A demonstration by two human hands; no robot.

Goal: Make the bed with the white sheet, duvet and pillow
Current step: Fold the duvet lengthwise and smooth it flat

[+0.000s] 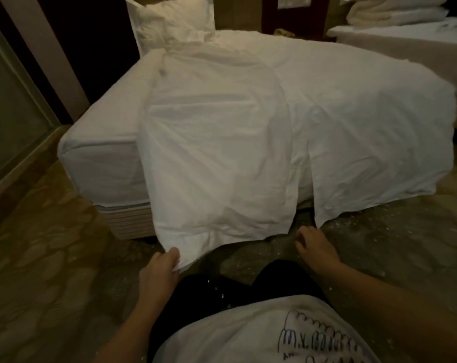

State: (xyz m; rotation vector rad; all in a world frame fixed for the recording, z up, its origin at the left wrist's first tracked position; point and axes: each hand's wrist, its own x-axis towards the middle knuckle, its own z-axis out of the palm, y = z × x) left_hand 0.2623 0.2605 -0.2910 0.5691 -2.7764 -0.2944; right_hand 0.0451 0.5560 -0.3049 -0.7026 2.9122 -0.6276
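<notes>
From my remote seat, the sheet (99, 142) shows on the left, fitted over the mattress corner and side. The pillow (170, 24) leans upright at the head. The duvet (248, 127) covers most of the top but sits skewed. It hangs over the foot in two flaps with a dark gap between them, and both flaps reach the floor.

The step in hand, I judge, is squaring the duvet. To do it well, I want both lower corners held before any pull. Then I lift them together, give one even shake toward the head, and lay the duvet down so the left side covers the bare sheet and the gap closes. Pulling from one corner alone would only twist it further.

The left hand (159, 273) pinches the lower corner of the left flap between thumb and fingers, narrow and firm. The right hand (313, 250) hovers just beside the right flap's corner. Its fingers are loosely curled and spread and hold nothing that I can see.
</notes>
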